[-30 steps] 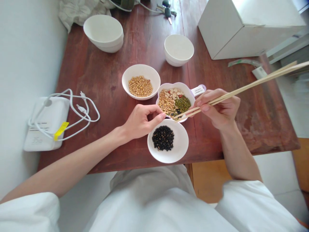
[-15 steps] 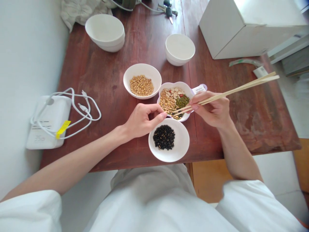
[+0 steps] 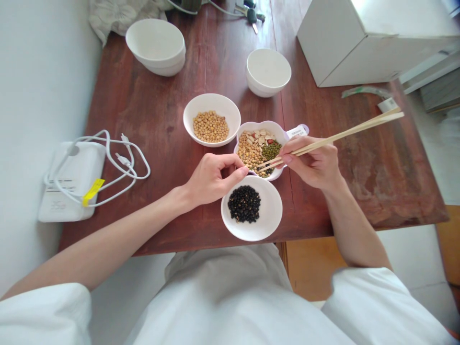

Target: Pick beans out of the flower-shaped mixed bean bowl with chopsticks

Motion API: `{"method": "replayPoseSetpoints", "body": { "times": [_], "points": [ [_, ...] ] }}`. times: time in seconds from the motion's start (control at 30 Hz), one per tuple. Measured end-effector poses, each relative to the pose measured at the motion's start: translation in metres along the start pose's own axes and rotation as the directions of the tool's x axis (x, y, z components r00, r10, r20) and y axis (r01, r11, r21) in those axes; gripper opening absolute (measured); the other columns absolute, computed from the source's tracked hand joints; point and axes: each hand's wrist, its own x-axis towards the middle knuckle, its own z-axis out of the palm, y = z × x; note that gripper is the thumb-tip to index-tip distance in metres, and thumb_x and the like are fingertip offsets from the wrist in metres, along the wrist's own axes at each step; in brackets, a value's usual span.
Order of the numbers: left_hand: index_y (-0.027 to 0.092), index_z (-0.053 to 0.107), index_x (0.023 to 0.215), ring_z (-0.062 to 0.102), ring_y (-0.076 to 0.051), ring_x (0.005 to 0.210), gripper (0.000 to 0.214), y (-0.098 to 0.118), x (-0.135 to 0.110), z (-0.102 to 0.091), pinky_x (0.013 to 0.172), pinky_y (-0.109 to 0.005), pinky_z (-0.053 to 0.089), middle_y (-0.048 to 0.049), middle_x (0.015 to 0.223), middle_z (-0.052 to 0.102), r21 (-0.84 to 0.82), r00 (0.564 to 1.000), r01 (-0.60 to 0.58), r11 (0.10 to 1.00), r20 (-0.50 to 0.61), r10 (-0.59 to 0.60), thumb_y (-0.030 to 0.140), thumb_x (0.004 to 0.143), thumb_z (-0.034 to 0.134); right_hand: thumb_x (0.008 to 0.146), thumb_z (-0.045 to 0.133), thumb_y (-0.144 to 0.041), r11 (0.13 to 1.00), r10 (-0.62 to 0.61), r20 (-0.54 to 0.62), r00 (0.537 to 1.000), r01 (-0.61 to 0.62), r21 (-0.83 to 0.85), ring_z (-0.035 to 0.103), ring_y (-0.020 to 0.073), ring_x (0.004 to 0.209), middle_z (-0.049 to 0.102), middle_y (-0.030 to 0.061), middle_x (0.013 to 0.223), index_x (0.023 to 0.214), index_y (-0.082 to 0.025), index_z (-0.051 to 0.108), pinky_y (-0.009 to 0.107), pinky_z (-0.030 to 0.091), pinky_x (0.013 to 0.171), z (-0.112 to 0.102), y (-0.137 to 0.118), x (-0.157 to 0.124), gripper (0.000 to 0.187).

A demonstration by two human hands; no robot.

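**Right hand** (image 3: pixel 311 164): closed in a writing-style grip on a pair of wooden chopsticks (image 3: pixel 334 139). Tips rest inside the scalloped white dish (image 3: pixel 276 125), directly before the hand, over the front of the mixed beans (image 3: pixel 253 151). Whether the tips hold a bean: cannot tell.

**Mixed beans:** soybeans, mung beans, pale flakes and some red pieces, sorted roughly by patch.

**Left hand** (image 3: pixel 213 179): loosely curled, nothing visible in it. Fingertips lie at the dish's near-left rim; contact cannot be told.

**Nearby on the wooden table** (image 3: pixel 143 124):
- white bowl of black beans (image 3: pixel 271 225), below the dish, just beside the left fingertips
- white bowl of soybeans (image 3: pixel 230 108), touching or just beside the dish
- white bowl (image 3: pixel 268 72), beyond the dish
- stacked white bowls (image 3: pixel 154 43), far left
- white cardboard box (image 3: pixel 359 43), far right
- white device (image 3: pixel 72 184) under a white cable (image 3: pixel 125 163), by the wall
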Motion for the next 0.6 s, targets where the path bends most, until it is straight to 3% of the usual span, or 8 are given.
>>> {"method": "replayPoseSetpoints", "body": {
  "times": [0.37, 0.5, 0.6],
  "points": [
    [0.012, 0.075, 0.084, 0.043, -0.006, 0.052, 0.029, 0.0008, 0.0001, -0.0002, 0.049, -0.018, 0.030, 0.0014, 0.060, 0.059, -0.008, 1.000, 0.008, 1.000, 0.007, -0.007, 0.036, 0.095, 0.065, 0.091, 0.071, -0.016, 1.000, 0.021, 0.014, 1.000, -0.022, 0.012, 0.074, 0.0143, 0.071, 0.075, 0.0013, 0.085, 0.098, -0.023, 0.074, 0.023, 0.060, 0.059, -0.0001, 0.0004, -0.0010, 0.010],
    [0.012, 0.075, 0.083, 0.043, -0.006, 0.052, 0.029, 0.0005, -0.0001, -0.0004, 0.049, -0.019, 0.030, 0.0015, 0.059, 0.058, -0.010, 1.000, 0.006, 1.000, 0.005, -0.006, 0.037, 0.095, 0.065, 0.091, 0.073, -0.020, 0.997, 0.033, -0.105, 0.994, -0.025, 0.076, 0.076, 0.0166, 0.073, 0.075, 0.0022, 0.083, 0.096, -0.024, 0.076, 0.025, 0.062, 0.059, -0.0010, -0.0004, -0.0002, 0.007],
    [0.011, 0.074, 0.082, 0.043, -0.005, 0.052, 0.030, 0.0001, -0.0002, -0.0006, 0.050, -0.018, 0.031, 0.0016, 0.060, 0.058, -0.005, 1.000, 0.007, 1.000, 0.004, -0.007, 0.036, 0.095, 0.065, 0.091, 0.074, -0.026, 0.956, 0.048, -0.222, 0.974, 0.020, 0.292, 0.075, 0.0181, 0.069, 0.073, 0.0027, 0.080, 0.095, -0.024, 0.075, 0.027, 0.061, 0.053, -0.0031, -0.0054, 0.0017, 0.004]
  ]
}}
